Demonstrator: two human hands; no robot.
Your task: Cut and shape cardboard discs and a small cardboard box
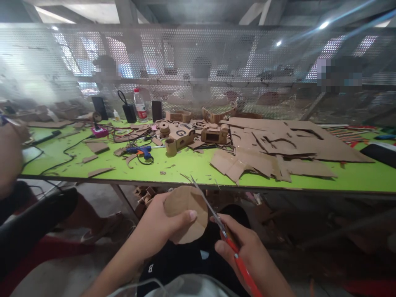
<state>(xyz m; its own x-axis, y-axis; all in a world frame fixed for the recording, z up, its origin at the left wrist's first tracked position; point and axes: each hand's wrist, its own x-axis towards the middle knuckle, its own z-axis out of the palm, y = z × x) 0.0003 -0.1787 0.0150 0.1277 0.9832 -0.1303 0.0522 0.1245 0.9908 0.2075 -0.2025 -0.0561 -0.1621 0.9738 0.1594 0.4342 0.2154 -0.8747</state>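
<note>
A roundish piece of brown cardboard is pinched in my left hand, the thumb lying flat across its face. My right hand is wrapped round the red handles of a pair of scissors. Their long metal blades point up and to the left, close beside the cardboard's right edge; whether they touch it I cannot tell. Both hands are above my lap, just in front of the green table.
Cardboard sheets spread over the table's right half. A blue and orange glue gun, a cardboard cup, scraps and cables lie centre-left. A water bottle stands behind. Another person's arm reaches in at left.
</note>
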